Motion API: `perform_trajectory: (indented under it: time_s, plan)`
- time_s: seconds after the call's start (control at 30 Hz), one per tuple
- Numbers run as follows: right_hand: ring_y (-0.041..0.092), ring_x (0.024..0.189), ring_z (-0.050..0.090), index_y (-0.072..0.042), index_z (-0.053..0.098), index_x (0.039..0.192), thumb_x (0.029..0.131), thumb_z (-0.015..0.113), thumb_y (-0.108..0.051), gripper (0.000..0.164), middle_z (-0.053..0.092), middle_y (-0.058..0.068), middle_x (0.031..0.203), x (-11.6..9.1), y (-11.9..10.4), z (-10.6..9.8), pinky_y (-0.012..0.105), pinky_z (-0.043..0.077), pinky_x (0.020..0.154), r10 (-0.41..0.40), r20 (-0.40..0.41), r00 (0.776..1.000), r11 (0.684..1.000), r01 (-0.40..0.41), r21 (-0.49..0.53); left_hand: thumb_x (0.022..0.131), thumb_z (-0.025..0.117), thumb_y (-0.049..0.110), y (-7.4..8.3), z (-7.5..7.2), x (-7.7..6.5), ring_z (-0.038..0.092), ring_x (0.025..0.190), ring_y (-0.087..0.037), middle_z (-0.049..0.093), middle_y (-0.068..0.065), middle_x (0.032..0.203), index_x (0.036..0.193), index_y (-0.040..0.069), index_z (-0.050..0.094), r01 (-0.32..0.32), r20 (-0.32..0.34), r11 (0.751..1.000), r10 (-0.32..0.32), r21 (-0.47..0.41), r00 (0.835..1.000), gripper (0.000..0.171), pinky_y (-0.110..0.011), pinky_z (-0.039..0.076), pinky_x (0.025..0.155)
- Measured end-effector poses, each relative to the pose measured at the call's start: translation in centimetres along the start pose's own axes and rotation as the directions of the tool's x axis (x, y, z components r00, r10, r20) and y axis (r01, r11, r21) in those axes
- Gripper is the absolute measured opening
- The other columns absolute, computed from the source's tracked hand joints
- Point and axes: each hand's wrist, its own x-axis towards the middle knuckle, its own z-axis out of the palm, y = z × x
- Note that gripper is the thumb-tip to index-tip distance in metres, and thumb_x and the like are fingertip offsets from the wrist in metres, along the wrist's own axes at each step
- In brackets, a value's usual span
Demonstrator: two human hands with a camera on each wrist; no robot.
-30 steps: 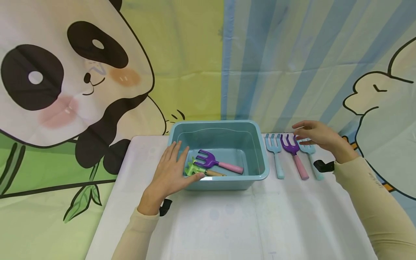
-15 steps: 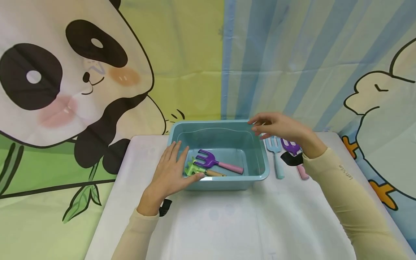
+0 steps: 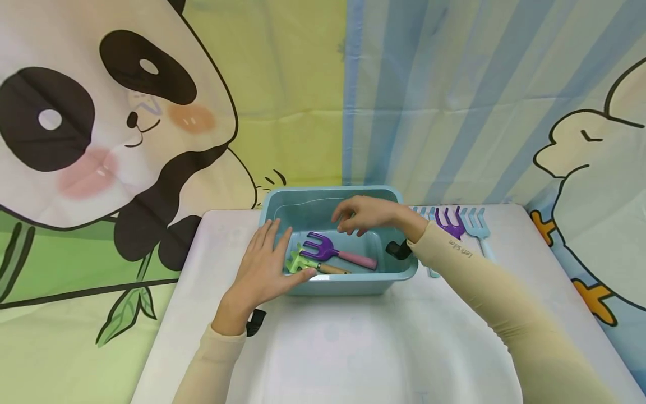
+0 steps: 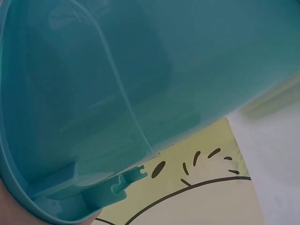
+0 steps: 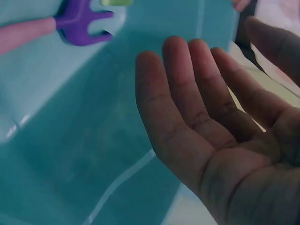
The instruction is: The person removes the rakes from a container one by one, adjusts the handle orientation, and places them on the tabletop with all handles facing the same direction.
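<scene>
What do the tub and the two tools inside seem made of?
Tub: likely glossy plastic; its rim catches highlights. Fork: shiny purple head, coated metal or plastic, the sheen fits both; smooth, evenly colored pink handle, likely plastic. Smaller tool: green head, material unclear; tan handle, probably wood, judging by color.

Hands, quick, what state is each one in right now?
Left hand: open, resting against the blue tub.
Right hand: open, holding nothing, above the blue tub.
</scene>
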Motion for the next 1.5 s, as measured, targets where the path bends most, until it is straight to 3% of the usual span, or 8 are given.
perform_trajectory:
  time_s: [0.17, 0.37, 0.57, 0.7, 0.8, 1.07, 1.3, 1.5]
  plan:
    - [0.024, 0.099, 0.065, -0.006, 0.059, 0.132, 0.099, 0.064, -0.017, 0.035, 0.068, 0.008, 0.111, 3.4, 0.1, 1.7, 0.049, 0.055, 0.087, 0.063, 0.134, 0.989, 0.998, -0.060, -0.027, 0.081, 0.042, 0.087, -0.2, 0.0, 0.0, 0.007, 0.151, -0.035, 0.017, -0.019, 0.163, 0.156, 0.006, 0.034, 0.001, 0.004, 1.000, -0.001, 0.000, 1.000, 0.111, -0.051, 0.007, 0.120]
    - [0.034, 0.110, 0.061, 0.000, 0.056, 0.137, 0.099, 0.061, -0.013, 0.041, 0.064, 0.008, 0.117, 7.0, 1.6, 3.9, 0.052, 0.054, 0.090, 0.169, 0.276, 0.946, 0.985, -0.150, -0.088, 0.081, 0.043, 0.087, -0.2, 0.1, 0.0, 0.008, 0.151, -0.036, 0.018, -0.019, 0.163, 0.156, 0.006, 0.035, -0.007, -0.012, 1.000, 0.007, -0.012, 1.000, 0.110, -0.051, 0.007, 0.120]
    - [0.024, 0.105, 0.060, -0.005, 0.061, 0.126, 0.098, 0.065, -0.020, 0.033, 0.061, 0.004, 0.115, 8.1, 3.2, 5.8, 0.048, 0.054, 0.089, 0.266, 0.329, 0.906, 0.960, -0.219, -0.174, 0.081, 0.044, 0.087, -0.1, 0.0, 0.0, 0.007, 0.151, -0.034, 0.017, -0.019, 0.163, 0.156, 0.007, 0.034, -0.006, -0.009, 1.000, 0.006, -0.013, 1.000, 0.110, -0.050, 0.007, 0.120]
    - [0.026, 0.088, 0.060, 0.001, 0.063, 0.112, 0.099, 0.061, -0.019, 0.023, 0.064, 0.013, 0.102, 8.4, 4.0, 6.3, 0.043, 0.053, 0.076, 0.267, 0.373, 0.889, 0.959, -0.205, -0.197, 0.081, 0.044, 0.087, 0.0, 0.0, 0.0, 0.006, 0.151, -0.034, 0.016, -0.017, 0.164, 0.156, 0.007, 0.034, -0.003, -0.006, 1.000, 0.002, -0.012, 1.000, 0.110, -0.049, 0.005, 0.121]
    - [0.028, 0.079, 0.060, 0.004, 0.064, 0.106, 0.099, 0.060, -0.015, 0.021, 0.064, 0.017, 0.095, 8.6, 4.5, 6.5, 0.044, 0.054, 0.075, 0.278, 0.388, 0.879, 0.956, -0.215, -0.198, 0.081, 0.044, 0.087, 0.0, 0.0, 0.0, 0.007, 0.151, -0.034, 0.017, -0.018, 0.163, 0.156, 0.007, 0.035, -0.005, -0.010, 1.000, 0.005, -0.011, 1.000, 0.110, -0.049, 0.006, 0.121]
    - [0.028, 0.082, 0.064, 0.002, 0.066, 0.102, 0.097, 0.064, -0.011, 0.014, 0.066, 0.015, 0.092, 9.0, 5.3, 7.1, 0.048, 0.058, 0.081, 0.303, 0.353, 0.885, 0.953, -0.276, -0.128, 0.081, 0.043, 0.088, 0.0, 0.0, 0.1, 0.007, 0.151, -0.034, 0.019, -0.019, 0.163, 0.155, 0.006, 0.036, 0.000, -0.016, 1.000, 0.000, -0.005, 1.000, 0.110, -0.049, 0.007, 0.121]
    - [0.019, 0.076, 0.060, -0.006, 0.067, 0.094, 0.095, 0.063, -0.007, 0.004, 0.064, 0.005, 0.085, 9.0, 5.2, 7.9, 0.041, 0.058, 0.074, 0.292, 0.420, 0.859, 0.954, -0.292, -0.067, 0.079, 0.045, 0.088, 0.0, 0.1, 0.0, 0.007, 0.151, -0.033, 0.020, -0.019, 0.162, 0.155, 0.006, 0.036, 0.001, -0.020, 1.000, -0.001, 0.001, 1.000, 0.112, -0.049, 0.007, 0.121]
    - [0.016, 0.071, 0.059, -0.011, 0.064, 0.084, 0.095, 0.064, -0.017, 0.013, 0.063, 0.002, 0.078, 9.2, 5.3, 8.8, 0.040, 0.058, 0.072, 0.256, 0.369, 0.893, 0.967, -0.235, -0.100, 0.081, 0.044, 0.087, 0.1, 0.1, -0.2, 0.006, 0.151, -0.034, 0.020, -0.019, 0.162, 0.155, 0.006, 0.036, -0.001, -0.016, 1.000, 0.001, 0.010, 1.000, 0.110, -0.049, 0.006, 0.121]
